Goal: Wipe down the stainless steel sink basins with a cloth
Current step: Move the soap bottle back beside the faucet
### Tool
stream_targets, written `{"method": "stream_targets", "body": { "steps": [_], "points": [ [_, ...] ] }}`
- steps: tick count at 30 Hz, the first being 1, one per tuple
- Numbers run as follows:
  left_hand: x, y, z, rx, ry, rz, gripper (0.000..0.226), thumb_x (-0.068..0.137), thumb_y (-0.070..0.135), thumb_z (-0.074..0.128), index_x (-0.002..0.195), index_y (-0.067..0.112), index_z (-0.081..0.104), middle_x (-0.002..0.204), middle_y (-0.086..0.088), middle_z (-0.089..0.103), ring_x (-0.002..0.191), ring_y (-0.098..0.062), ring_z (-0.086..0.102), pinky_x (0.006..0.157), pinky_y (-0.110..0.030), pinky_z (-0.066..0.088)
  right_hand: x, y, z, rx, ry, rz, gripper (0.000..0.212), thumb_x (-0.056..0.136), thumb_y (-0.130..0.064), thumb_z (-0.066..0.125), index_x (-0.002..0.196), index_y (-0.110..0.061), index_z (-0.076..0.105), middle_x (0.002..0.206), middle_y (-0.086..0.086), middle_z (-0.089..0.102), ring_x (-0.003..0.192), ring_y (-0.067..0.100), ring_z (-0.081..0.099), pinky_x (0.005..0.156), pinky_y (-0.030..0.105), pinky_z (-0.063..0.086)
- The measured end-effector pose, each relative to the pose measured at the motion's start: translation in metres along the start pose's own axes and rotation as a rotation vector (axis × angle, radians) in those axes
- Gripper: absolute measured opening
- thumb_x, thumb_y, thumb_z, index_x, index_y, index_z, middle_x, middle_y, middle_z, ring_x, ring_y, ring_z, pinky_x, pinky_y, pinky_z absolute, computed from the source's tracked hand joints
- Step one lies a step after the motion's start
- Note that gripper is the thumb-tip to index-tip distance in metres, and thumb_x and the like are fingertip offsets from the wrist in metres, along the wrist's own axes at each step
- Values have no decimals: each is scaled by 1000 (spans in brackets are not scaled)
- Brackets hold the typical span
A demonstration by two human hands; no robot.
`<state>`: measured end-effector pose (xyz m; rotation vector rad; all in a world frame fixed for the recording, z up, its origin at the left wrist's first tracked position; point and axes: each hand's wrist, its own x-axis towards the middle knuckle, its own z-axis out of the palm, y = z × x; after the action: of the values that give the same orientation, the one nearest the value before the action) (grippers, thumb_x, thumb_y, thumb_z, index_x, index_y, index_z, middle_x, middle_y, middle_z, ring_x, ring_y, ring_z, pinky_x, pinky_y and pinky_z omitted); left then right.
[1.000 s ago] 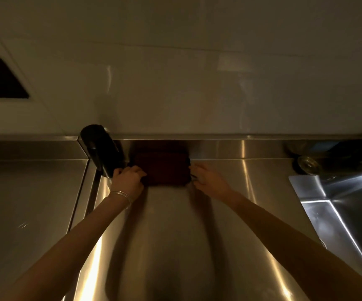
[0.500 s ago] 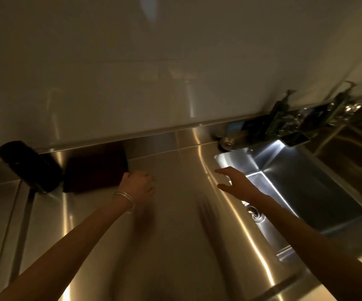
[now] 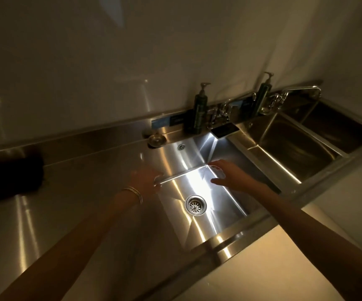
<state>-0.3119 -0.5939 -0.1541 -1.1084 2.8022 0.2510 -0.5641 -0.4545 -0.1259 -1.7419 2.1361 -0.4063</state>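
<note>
At frame centre, over the basin point(image 3: 217, 216), my left hand point(image 3: 145, 178) and right hand point(image 3: 232, 174) hover apart, empty; the dark cloth point(image 3: 28, 174) far left should be soft, light: pinch any fold.

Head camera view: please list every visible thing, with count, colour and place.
sink basins: at least two, steel; one lit at centre, one darker right of it
drain strainer: one, silver, lit basin floor
pump bottles: two, dark green, back ledge
faucets: two, chrome, back ledge
cloth: one, dark, counter far left
counter: one, steel, left of basins
hands: two, bare and empty; left hand at basin's left rim, right hand over it
</note>
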Motion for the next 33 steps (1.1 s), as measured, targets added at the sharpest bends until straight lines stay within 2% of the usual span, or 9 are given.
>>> {"method": "stream_targets", "body": {
  "steps": [4,7,10,14,20,25,28,30,33],
  "points": [
    [12,50,6,-44,-6,-8,50,94,36,49,142,27,37,146,2,38,136,-16,32,110,-32,24,0,29,-17,-41,-28,-52,60,83,-24,72,137,-13,46,136,10,51,123,24,50,102,34,41],
    [17,67,7,92,18,-5,48,94,39,45,141,31,36,143,4,40,133,-16,35,109,-35,25,3,41,-23,-146,-50,-122,60,85,-27,69,139,-15,44,138,9,49,123,25,50,102,37,42],
    [30,71,6,220,57,11,47,93,41,42,139,31,36,141,5,41,130,-18,37,106,-36,26,13,52,-27,-324,-58,-191,59,88,-32,64,141,-20,41,141,5,46,125,24,48,102,40,41],
    [53,67,4,281,78,33,48,92,40,44,138,29,37,140,3,42,128,-20,38,105,-37,24,34,64,-31,-526,-38,-217,58,91,-36,58,143,-24,36,144,2,42,128,22,44,104,35,38],
    [97,54,-1,332,103,28,47,91,39,45,136,26,39,139,-2,43,129,-23,37,107,-41,23,73,80,-44,-680,8,-181,57,92,-32,56,144,-25,34,148,5,37,136,22,36,108,39,32],
    [136,54,4,354,89,5,50,92,39,46,138,24,35,141,-3,40,130,-24,36,107,-42,24,112,98,-59,-736,-20,-186,59,91,-28,57,144,-21,34,149,7,36,136,24,34,106,40,32],
    [172,59,5,340,75,-26,57,91,39,47,142,23,26,142,-4,38,130,-24,36,107,-43,25,149,114,-76,-768,-18,-208,64,90,-30,59,146,-21,29,150,9,33,136,26,33,106,43,33],
    [197,64,6,322,70,-56,63,91,39,49,145,23,21,141,-5,38,128,-25,38,106,-43,27,177,124,-89,-748,7,-218,61,91,-32,57,145,-20,30,148,8,35,133,26,36,104,42,35],
    [238,72,11,265,80,-96,62,89,39,50,143,22,25,142,-5,38,127,-25,39,104,-42,29,225,138,-108,-638,-6,-231,65,90,-36,57,146,-20,28,144,9,39,131,28,39,103,45,36]
  ]
}}
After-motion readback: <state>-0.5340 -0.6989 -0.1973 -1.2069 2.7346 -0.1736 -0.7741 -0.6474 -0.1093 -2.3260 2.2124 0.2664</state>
